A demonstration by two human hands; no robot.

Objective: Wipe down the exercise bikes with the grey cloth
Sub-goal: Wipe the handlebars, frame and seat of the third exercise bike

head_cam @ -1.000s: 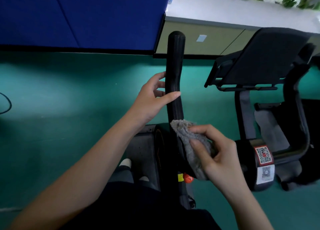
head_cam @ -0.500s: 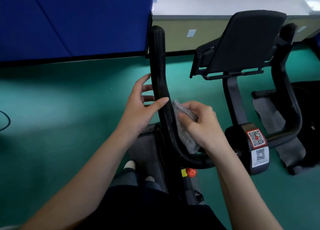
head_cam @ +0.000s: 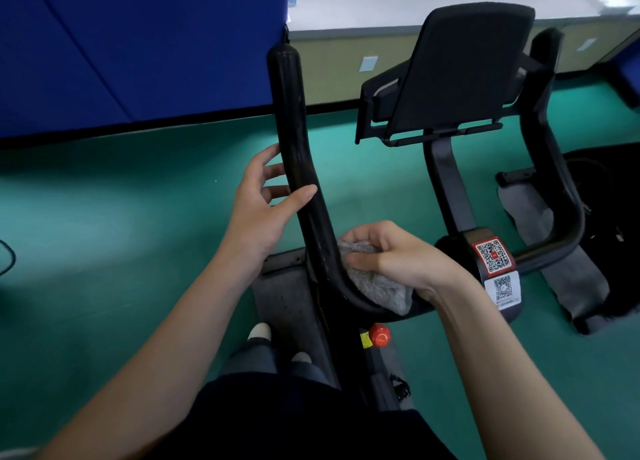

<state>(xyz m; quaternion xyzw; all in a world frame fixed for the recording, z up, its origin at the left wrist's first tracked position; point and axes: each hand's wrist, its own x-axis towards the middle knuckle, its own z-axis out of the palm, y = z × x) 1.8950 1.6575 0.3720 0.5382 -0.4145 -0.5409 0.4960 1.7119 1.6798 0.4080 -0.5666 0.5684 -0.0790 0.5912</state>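
Note:
A black curved handlebar of the exercise bike rises in front of me and bends right at its base toward the hub with QR stickers. My left hand loosely grips the bar's middle, thumb across its front and fingers spread behind it. My right hand presses the grey fluffy cloth against the inner side of the bend, lower down. A black console panel stands on the stem to the right.
A red knob sits on the frame below the bend. My shoes rest on a grey mat. Green floor lies left, a blue wall panel behind, and the right handlebar arm curves down over a second mat.
My right hand has slid the cloth along the lower bend, from low on the bar up beside it and down into the curve. My left hand has kept its hold on the bar.

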